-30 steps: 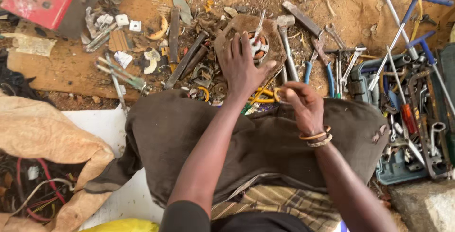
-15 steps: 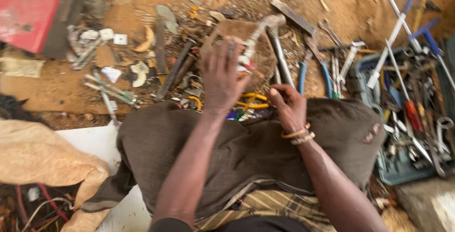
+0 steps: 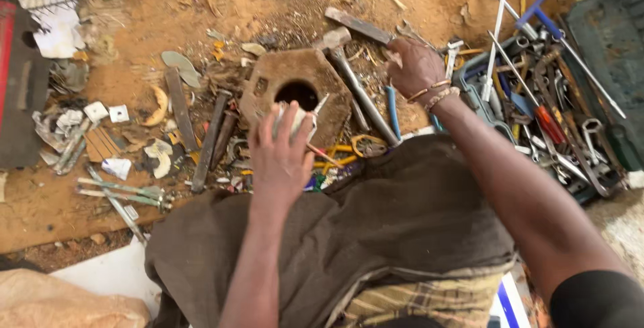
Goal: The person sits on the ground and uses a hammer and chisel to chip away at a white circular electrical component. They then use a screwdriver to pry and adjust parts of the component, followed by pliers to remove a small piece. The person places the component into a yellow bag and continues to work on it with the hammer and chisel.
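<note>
Sandy ground strewn with tools. Left hand [image 3: 282, 157] clamped on a small white part [image 3: 295, 117], just before the holed metal block [image 3: 295, 90]. Right hand [image 3: 414, 66] curled near the hammer [image 3: 349, 66], grip unclear. Best steadied squarely over the hole.

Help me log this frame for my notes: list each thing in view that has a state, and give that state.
Left hand: closed on a small whitish part, over the block.
Right hand: reaching into the tools; grip unclear.
Rusty octagonal block: flat on the ground, centre hole uncovered.
Hammer: lying flat, untouched.
Tool tray: open, full.
</note>
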Demonstrator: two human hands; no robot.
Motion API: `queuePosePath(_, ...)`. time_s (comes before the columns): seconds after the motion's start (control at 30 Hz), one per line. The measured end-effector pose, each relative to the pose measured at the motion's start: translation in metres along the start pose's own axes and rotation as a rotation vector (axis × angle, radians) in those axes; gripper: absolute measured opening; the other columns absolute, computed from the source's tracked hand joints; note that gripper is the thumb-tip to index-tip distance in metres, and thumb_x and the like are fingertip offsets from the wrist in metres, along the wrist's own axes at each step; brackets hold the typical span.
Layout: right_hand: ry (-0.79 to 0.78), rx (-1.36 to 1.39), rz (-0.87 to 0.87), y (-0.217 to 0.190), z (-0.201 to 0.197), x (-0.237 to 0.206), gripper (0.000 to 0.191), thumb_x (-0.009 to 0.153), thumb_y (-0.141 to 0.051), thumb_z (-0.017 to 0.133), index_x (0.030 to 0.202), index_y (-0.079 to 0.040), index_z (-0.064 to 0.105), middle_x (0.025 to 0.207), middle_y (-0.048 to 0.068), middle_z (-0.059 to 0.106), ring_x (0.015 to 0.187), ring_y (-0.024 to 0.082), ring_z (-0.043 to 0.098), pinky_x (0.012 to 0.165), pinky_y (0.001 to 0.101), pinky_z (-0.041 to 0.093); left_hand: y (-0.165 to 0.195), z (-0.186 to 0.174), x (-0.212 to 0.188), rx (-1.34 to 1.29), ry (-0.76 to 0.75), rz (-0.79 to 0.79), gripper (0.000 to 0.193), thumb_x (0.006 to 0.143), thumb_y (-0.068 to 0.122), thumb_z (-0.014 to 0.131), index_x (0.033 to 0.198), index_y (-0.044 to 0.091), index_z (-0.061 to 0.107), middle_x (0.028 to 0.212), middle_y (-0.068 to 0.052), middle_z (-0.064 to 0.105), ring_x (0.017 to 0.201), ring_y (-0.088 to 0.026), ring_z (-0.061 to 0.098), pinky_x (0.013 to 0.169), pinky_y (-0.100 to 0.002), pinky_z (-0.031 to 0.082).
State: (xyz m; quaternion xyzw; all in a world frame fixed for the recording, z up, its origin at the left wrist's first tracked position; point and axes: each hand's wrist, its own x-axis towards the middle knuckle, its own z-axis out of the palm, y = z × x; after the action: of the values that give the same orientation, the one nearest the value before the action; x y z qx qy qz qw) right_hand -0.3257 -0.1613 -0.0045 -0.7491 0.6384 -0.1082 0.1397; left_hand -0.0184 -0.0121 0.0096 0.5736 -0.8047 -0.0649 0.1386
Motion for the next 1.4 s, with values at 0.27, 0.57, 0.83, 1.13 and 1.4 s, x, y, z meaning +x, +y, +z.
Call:
queuePosePath(0.27,-0.103,-0.189,0.176,-0.001,0.064,0.049,0.036,0.101,-0.007,0.059,0.137,-0.008,0.061,0.143,0.023,0.055,0.108,0.035,0.063,0.086,0.0491,0.056,-0.019,-0.017,0.013,-0.118,-0.065,-0.017,0.104,0.054,0.045,0.093,0.145,0.018,0.049,0.151,-0.018,0.037,0.135,-0.048,0.038,0.108,-0.068,0.031)
queuePosePath(0.57,-0.166,-0.401,0.082,-0.005,0.049,0.058,0.035,0.1,-0.034,0.074,0.112,0.0,0.071,0.113,0.023,0.06,0.101,0.031,0.057,0.086,0.0475,0.05,-0.028,0.016,-0.001,-0.184,0.289,-0.191,0.098,0.071,0.038,0.097,0.15,0.012,0.045,0.136,-0.021,0.043,0.127,-0.041,0.048,0.11,-0.06,0.041)
queuePosePath(0.83,-0.372,1.155,0.628,-0.035,-0.02,0.018,0.032,0.109,-0.02,0.057,0.127,0.007,0.061,0.103,0.009,0.069,0.089,0.015,0.066,0.085,0.0275,0.057,-0.046,-0.013,-0.004,-0.277,0.143,-0.545,0.106,0.064,0.045,0.1,0.147,0.009,0.045,0.133,-0.028,0.037,0.126,-0.048,0.036,0.103,-0.066,0.036)
queuePosePath(1.13,-0.358,1.284,0.388,-0.098,-0.013,-0.113,0.03,0.105,-0.028,0.06,0.12,-0.002,0.062,0.072,0.006,0.064,0.062,0.021,0.065,0.06,0.0331,0.055,-0.063,-0.013,-0.02,-0.418,0.159,-0.436,0.101,0.07,0.039,0.099,0.149,0.014,0.04,0.147,-0.019,0.042,0.138,-0.048,0.035,0.115,-0.063,0.03)
queuePosePath(1.4,-0.318,1.219,0.38,-0.106,0.042,-0.166,0.03,0.106,-0.029,0.056,0.112,-0.001,0.063,0.085,0.008,0.07,0.07,0.015,0.069,0.059,0.0292,0.056,-0.055,-0.002,-0.025,-0.481,0.173,-0.373,0.098,0.065,0.029,0.095,0.147,0.017,0.043,0.14,-0.018,0.043,0.132,-0.043,0.049,0.113,-0.061,0.042)
